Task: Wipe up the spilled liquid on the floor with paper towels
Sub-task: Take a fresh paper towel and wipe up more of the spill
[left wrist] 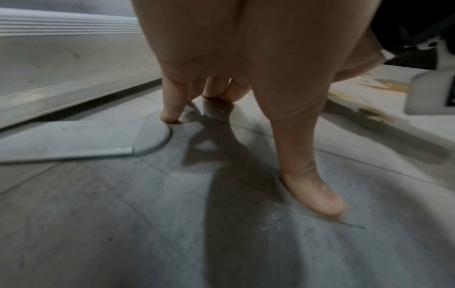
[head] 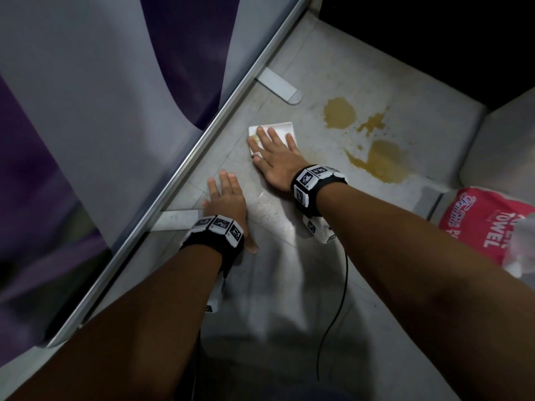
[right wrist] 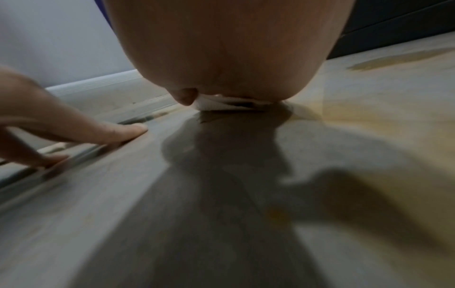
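Yellow-brown spilled liquid lies on the grey floor in patches (head: 340, 112) (head: 382, 163), with splashes between them. A folded white paper towel (head: 278, 128) lies left of the spill, stained yellow near one corner. My right hand (head: 272, 143) presses flat on it with straight, spread fingers. The right wrist view shows the towel (right wrist: 229, 105) squeezed under the palm and the spill (right wrist: 399, 60) beyond. My left hand (head: 224, 198) rests flat on bare floor nearer to me, holding nothing. Its fingers (left wrist: 169, 115) touch the tile in the left wrist view.
A grey and purple partition with a metal bottom rail (head: 185, 157) runs diagonally along the left. Two flat metal feet (head: 279, 85) (head: 176, 219) stick out from it onto the floor. A red paper towel pack (head: 486, 224) lies at the right. A black cable (head: 335, 314) trails near my right forearm.
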The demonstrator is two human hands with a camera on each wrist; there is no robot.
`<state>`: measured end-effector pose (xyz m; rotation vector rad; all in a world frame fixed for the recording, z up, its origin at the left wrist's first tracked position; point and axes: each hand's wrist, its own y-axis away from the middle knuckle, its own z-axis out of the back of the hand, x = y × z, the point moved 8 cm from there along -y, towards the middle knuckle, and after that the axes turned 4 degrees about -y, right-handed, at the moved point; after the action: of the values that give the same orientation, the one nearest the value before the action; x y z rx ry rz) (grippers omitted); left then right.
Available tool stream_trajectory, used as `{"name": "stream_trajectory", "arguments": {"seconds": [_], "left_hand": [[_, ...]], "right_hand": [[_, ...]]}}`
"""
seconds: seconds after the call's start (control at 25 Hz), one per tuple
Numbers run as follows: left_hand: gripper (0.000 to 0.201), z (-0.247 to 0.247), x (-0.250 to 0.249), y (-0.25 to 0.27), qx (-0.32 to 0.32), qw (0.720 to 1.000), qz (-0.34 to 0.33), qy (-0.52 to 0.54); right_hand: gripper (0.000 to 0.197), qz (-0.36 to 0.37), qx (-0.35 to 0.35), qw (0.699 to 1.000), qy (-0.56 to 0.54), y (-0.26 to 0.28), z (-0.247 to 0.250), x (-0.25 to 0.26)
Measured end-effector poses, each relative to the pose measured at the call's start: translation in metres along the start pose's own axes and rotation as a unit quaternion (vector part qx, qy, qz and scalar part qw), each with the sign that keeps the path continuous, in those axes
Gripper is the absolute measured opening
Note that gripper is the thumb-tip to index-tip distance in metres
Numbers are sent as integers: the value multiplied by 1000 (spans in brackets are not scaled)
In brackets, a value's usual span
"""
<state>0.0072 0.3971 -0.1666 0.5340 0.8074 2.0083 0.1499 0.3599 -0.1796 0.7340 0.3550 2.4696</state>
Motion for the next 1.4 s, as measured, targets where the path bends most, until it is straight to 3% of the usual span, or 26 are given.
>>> {"name": "stream_trajectory", "arguments": {"seconds": [0.6,1.24,1.32,1.4], "left_hand": [[176,-2,3,0,10,1000,-18,3],[175,0,4,3,13,1000,-13,7],[175,0,3,4,12,1000,-14,6],[174,1,2,4,11,1000,-13,4]], "right_hand": [[53,101,50,993,40,57,-18,-8],[51,51,120,991,-28,132,-36,-5],[50,54,113,992,-29,140,-34,-3],[49,90,48,995,-9,145,-25,1]]}}
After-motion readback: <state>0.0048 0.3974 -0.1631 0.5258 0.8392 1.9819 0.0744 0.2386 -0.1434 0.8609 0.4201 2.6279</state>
